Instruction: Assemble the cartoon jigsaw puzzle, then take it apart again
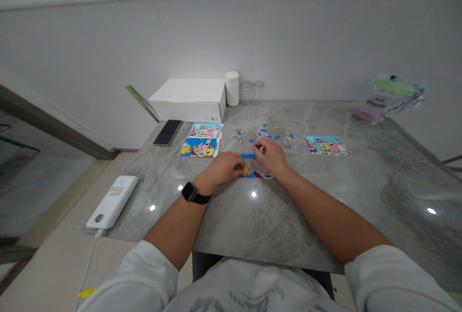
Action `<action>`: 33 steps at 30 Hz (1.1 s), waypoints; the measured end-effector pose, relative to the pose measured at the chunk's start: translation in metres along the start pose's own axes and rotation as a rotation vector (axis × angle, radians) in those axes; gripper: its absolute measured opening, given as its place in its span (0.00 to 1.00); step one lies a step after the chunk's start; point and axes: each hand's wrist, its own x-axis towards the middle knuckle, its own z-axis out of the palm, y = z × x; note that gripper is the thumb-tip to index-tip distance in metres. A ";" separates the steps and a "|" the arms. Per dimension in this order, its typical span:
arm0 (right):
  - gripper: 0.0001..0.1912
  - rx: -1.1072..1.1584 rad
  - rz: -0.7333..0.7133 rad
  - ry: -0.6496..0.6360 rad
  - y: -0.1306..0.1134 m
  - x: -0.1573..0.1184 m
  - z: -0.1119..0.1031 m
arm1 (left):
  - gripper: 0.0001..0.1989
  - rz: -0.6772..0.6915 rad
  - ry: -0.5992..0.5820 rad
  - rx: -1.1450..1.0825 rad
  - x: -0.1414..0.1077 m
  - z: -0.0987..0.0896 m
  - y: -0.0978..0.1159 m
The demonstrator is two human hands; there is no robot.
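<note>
In the head view, both hands work at the middle of the grey marbled tabletop (288, 215). The left hand (221, 169), with a black watch (193, 193) on its wrist, lies palm down, its fingers (236, 163) curled together onto the left end of a partly built puzzle (257, 173), touching it. The right hand (270, 155) rests just beside it, over the puzzle's upper part; its fingers (259, 147) are bent inward and seem to pinch a small piece, though that piece is too small to make out.

Loose puzzle pieces (265, 135) are scattered just beyond the hands, toward the far edge. 2 finished picture cards (202, 140) lie left of the hands, one above the other, and a third picture card (327, 145) lies to the right, well apart from the puzzle. A dark phone (167, 132) lies near the left edge, and a white power bank (113, 201) sits at the near left corner. At the far edge stand a white box (189, 99), a white bottle (232, 88) and 2 clear jars (251, 92). A plastic bag (388, 97) lies at the far right corner.
</note>
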 end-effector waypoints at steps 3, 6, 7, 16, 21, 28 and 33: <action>0.09 0.106 0.033 0.160 0.008 0.002 -0.003 | 0.05 -0.005 0.032 -0.066 0.001 -0.001 -0.006; 0.11 0.230 0.104 0.294 0.020 0.007 -0.005 | 0.06 -0.057 0.115 -0.106 0.002 0.001 -0.016; 0.13 0.272 0.138 0.326 0.024 0.008 -0.005 | 0.06 -0.081 0.154 -0.115 0.003 0.003 -0.020; 0.16 0.466 0.277 0.394 0.039 0.015 -0.007 | 0.08 -0.197 0.398 -0.186 0.021 0.024 -0.035; 0.17 0.354 0.301 0.366 0.040 0.013 -0.004 | 0.06 -0.172 0.457 -0.277 0.025 0.025 -0.030; 0.16 0.216 0.209 0.126 0.032 0.018 -0.002 | 0.06 -0.309 0.590 -0.391 0.029 0.024 -0.033; 0.09 -0.049 0.045 -0.165 0.015 0.035 0.001 | 0.12 -0.364 0.672 -0.436 0.030 0.025 -0.032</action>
